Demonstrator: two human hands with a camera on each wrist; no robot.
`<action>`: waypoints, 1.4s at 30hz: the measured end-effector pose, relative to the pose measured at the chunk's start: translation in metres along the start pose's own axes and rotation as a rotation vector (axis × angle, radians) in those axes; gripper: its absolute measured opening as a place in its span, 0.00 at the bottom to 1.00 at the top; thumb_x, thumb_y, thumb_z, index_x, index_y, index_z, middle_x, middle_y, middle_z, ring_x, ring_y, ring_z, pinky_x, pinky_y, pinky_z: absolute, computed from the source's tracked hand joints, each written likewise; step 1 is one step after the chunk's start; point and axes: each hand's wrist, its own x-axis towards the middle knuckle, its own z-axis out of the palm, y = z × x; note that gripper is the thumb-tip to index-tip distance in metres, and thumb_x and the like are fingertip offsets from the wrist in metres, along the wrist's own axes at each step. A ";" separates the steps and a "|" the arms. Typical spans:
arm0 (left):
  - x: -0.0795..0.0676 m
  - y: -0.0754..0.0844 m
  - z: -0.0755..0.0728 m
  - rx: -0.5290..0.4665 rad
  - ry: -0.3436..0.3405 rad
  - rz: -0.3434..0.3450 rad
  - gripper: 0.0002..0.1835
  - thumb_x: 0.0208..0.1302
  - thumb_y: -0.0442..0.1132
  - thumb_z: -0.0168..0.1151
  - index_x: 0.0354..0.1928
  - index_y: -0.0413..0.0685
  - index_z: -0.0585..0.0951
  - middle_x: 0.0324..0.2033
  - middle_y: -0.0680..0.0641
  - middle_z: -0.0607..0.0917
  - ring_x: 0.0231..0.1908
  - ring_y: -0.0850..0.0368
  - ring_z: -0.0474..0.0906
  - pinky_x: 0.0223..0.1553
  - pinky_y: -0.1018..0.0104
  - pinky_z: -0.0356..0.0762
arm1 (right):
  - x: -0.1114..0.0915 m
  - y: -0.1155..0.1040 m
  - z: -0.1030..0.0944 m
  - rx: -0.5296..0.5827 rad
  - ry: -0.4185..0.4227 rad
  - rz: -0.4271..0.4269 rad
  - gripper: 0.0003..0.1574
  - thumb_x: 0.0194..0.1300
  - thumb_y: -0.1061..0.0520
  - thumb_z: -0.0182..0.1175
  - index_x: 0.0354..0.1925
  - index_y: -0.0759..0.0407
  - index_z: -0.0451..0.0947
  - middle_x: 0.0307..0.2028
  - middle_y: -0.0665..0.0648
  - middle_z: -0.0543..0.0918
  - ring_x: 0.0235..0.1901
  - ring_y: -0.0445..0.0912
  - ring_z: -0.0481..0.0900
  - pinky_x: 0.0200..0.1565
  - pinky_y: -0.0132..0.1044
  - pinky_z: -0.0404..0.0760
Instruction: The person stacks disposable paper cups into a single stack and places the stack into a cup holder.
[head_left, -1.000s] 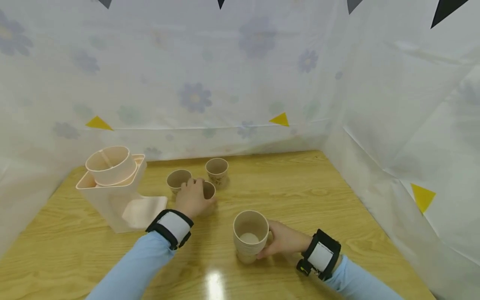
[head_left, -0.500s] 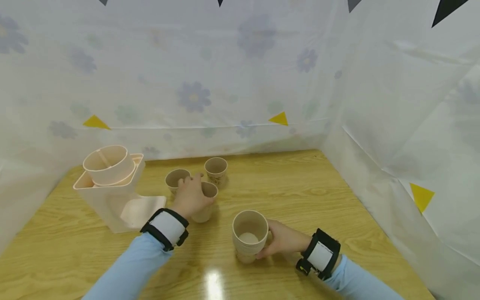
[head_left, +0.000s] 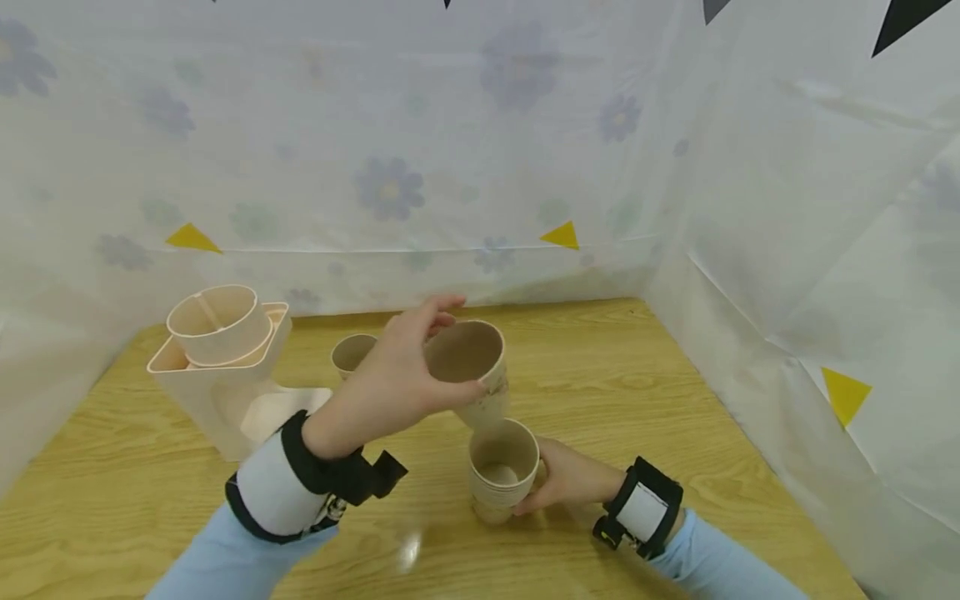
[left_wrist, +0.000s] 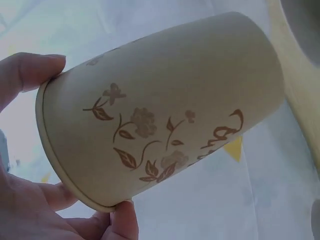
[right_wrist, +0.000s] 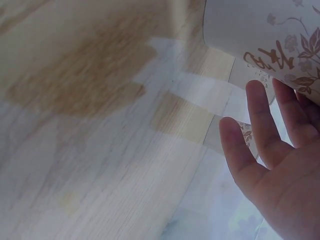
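Observation:
My left hand [head_left: 390, 375] pinches the rim of a beige paper cup [head_left: 489, 400] between thumb and fingers. The cup hangs tilted just above a nested stack of paper cups [head_left: 489, 493]; whether they touch cannot be told. Brown flowers and lettering cover the held cup's side [left_wrist: 150, 125] in the left wrist view. My right hand [head_left: 573, 479] grips the stack from its right side on the table. In the right wrist view, several fingers [right_wrist: 262, 120] curve beside the printed wall of the stack [right_wrist: 250, 25]. Another paper cup [head_left: 351, 353] stands partly hidden behind my left hand.
A pale pink, angled plastic holder [head_left: 221, 400] with a round cylinder [head_left: 217, 329] in its top stands at the left of the wooden table [head_left: 630, 383]. White flowered cloth [head_left: 465, 167] encloses the back and sides.
My left hand has lifted the cup from beside the others and carried it right, over the stack. It now hides one standing cup. The right hand and stack have stayed put.

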 end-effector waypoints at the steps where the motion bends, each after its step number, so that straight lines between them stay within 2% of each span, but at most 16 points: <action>1: -0.002 0.005 0.003 0.007 -0.014 0.016 0.45 0.48 0.45 0.69 0.69 0.49 0.61 0.61 0.41 0.71 0.60 0.46 0.65 0.58 0.45 0.69 | 0.000 0.000 0.000 0.002 -0.009 -0.001 0.45 0.45 0.55 0.72 0.60 0.64 0.67 0.57 0.64 0.77 0.58 0.51 0.72 0.63 0.64 0.57; 6: -0.007 0.013 0.024 0.064 -0.092 0.020 0.44 0.45 0.46 0.70 0.67 0.50 0.64 0.58 0.44 0.73 0.56 0.48 0.65 0.54 0.49 0.70 | -0.001 0.000 -0.001 0.008 -0.040 0.003 0.43 0.49 0.54 0.70 0.61 0.62 0.66 0.57 0.64 0.77 0.58 0.51 0.71 0.63 0.64 0.57; 9: -0.006 0.007 0.036 0.069 -0.142 0.002 0.42 0.45 0.45 0.70 0.66 0.51 0.65 0.57 0.44 0.72 0.55 0.48 0.64 0.52 0.51 0.71 | -0.001 0.001 -0.001 0.012 -0.048 0.002 0.43 0.49 0.53 0.70 0.62 0.61 0.66 0.57 0.63 0.78 0.58 0.50 0.72 0.63 0.62 0.58; 15: -0.004 -0.010 0.055 0.069 -0.194 0.023 0.41 0.44 0.42 0.68 0.64 0.47 0.67 0.55 0.39 0.72 0.51 0.47 0.66 0.47 0.52 0.73 | -0.001 0.000 0.000 0.019 -0.053 -0.009 0.42 0.50 0.54 0.70 0.61 0.61 0.67 0.56 0.63 0.79 0.56 0.48 0.73 0.62 0.60 0.60; 22: -0.002 -0.022 0.067 0.088 -0.228 0.031 0.41 0.43 0.41 0.69 0.64 0.46 0.67 0.54 0.38 0.73 0.51 0.47 0.65 0.47 0.53 0.74 | -0.002 0.002 0.000 0.016 -0.035 -0.008 0.45 0.49 0.53 0.70 0.63 0.60 0.64 0.58 0.62 0.75 0.58 0.49 0.71 0.62 0.61 0.60; 30: -0.004 -0.028 0.076 0.117 -0.259 0.033 0.41 0.41 0.37 0.70 0.63 0.43 0.68 0.55 0.36 0.72 0.53 0.45 0.64 0.47 0.50 0.74 | -0.002 0.001 0.000 0.008 -0.037 -0.008 0.46 0.49 0.53 0.70 0.64 0.61 0.64 0.59 0.63 0.75 0.58 0.52 0.71 0.62 0.61 0.59; 35: -0.003 -0.034 0.079 0.122 -0.288 0.038 0.43 0.41 0.39 0.70 0.65 0.42 0.67 0.56 0.36 0.72 0.55 0.43 0.64 0.49 0.48 0.72 | -0.003 0.000 0.000 -0.009 -0.026 0.004 0.47 0.48 0.52 0.71 0.64 0.61 0.64 0.60 0.63 0.75 0.59 0.52 0.70 0.62 0.62 0.59; 37: -0.001 -0.039 0.076 0.118 -0.272 0.011 0.45 0.43 0.45 0.71 0.66 0.43 0.65 0.60 0.36 0.70 0.59 0.42 0.63 0.54 0.44 0.70 | -0.003 0.000 0.000 -0.017 -0.018 0.007 0.47 0.47 0.52 0.71 0.64 0.61 0.65 0.60 0.62 0.75 0.59 0.52 0.70 0.63 0.63 0.59; 38: 0.001 -0.043 0.072 0.119 -0.243 -0.011 0.46 0.44 0.47 0.71 0.67 0.42 0.64 0.62 0.35 0.68 0.60 0.40 0.62 0.55 0.43 0.69 | -0.002 0.000 0.000 -0.017 -0.013 0.009 0.47 0.47 0.52 0.71 0.63 0.61 0.65 0.59 0.63 0.75 0.59 0.52 0.70 0.63 0.63 0.58; 40: 0.007 -0.055 0.062 0.170 -0.141 -0.079 0.47 0.46 0.54 0.69 0.68 0.41 0.63 0.64 0.34 0.66 0.62 0.38 0.60 0.58 0.40 0.66 | -0.002 0.001 0.001 -0.010 -0.007 0.011 0.48 0.46 0.52 0.72 0.63 0.62 0.65 0.60 0.63 0.75 0.60 0.53 0.69 0.63 0.64 0.57; 42: 0.017 -0.072 0.050 0.262 -0.005 -0.164 0.48 0.48 0.58 0.66 0.67 0.38 0.63 0.63 0.32 0.67 0.62 0.35 0.60 0.59 0.38 0.65 | -0.002 0.001 0.001 -0.006 0.000 0.011 0.48 0.45 0.53 0.72 0.63 0.62 0.65 0.60 0.63 0.75 0.60 0.54 0.69 0.64 0.65 0.56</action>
